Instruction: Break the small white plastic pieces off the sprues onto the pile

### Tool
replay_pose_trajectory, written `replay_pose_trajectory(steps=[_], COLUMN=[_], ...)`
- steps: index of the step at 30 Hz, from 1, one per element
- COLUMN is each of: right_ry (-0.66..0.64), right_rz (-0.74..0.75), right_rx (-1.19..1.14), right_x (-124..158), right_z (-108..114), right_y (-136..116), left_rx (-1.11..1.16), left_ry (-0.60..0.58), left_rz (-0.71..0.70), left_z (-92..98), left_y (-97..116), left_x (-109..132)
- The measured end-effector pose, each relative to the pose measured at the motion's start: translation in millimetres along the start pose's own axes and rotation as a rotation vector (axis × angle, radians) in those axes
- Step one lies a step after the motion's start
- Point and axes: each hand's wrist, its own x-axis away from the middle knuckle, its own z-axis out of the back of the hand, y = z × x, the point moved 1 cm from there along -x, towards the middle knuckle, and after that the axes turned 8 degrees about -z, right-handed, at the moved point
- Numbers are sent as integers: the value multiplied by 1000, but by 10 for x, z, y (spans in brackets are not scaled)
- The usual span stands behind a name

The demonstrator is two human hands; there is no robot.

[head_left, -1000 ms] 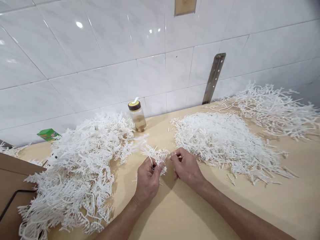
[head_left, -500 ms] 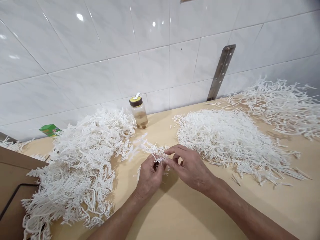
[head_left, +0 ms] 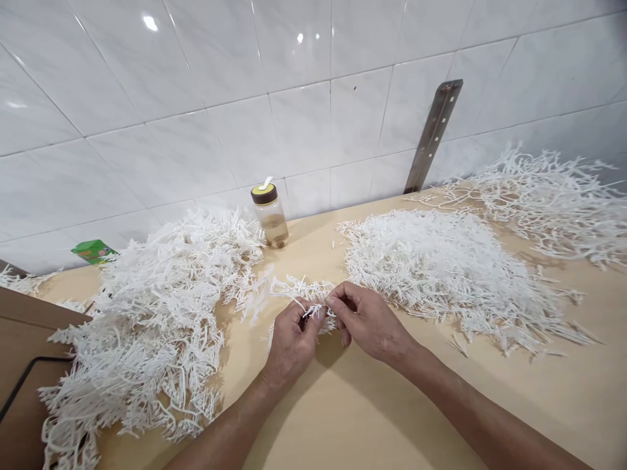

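Observation:
My left hand (head_left: 292,343) is closed around a white plastic branched strip (head_left: 294,290) that sticks out toward the left pile. My right hand (head_left: 368,321) pinches the same strip at its near end, finger and thumb pressed together right beside the left thumb. Both hands hover just above the tan tabletop (head_left: 353,411). A big tangled heap of white branched plastic pieces (head_left: 157,313) lies to the left. A flatter pile of short white sticks (head_left: 441,267) lies to the right of my hands.
A small clear bottle (head_left: 271,215) with a dark and yellow cap stands at the tiled wall. A third loose white pile (head_left: 548,196) lies far right. A metal bracket (head_left: 434,134) leans on the wall. A green carton (head_left: 94,251) and a brown cardboard box (head_left: 22,365) sit left.
My right hand went from pinching apart from the strip, to fingers spread over it, to pinching it closed again beside the left thumb. The camera tilted slightly down.

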Motion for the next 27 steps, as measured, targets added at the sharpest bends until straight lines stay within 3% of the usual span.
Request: replay_pose_trajectory(steps=[11,21,23,27], right_ry=[-118,-26,34,328], right_rz=[-30,-2,16,264], right_rx=[49,153,208,456], right_x=[38,30,29,-7], right_z=[48,-18,-86,-146], right_y=[-69,15,46,75], left_rx=[11,-157,-169,-173], left_ry=[32,25,-3,-20], left_rz=[10,3,-7,11], left_z=[32,15,21,23], left_y=[29,12,6,-1], left_x=[10,-31,-48,-60])
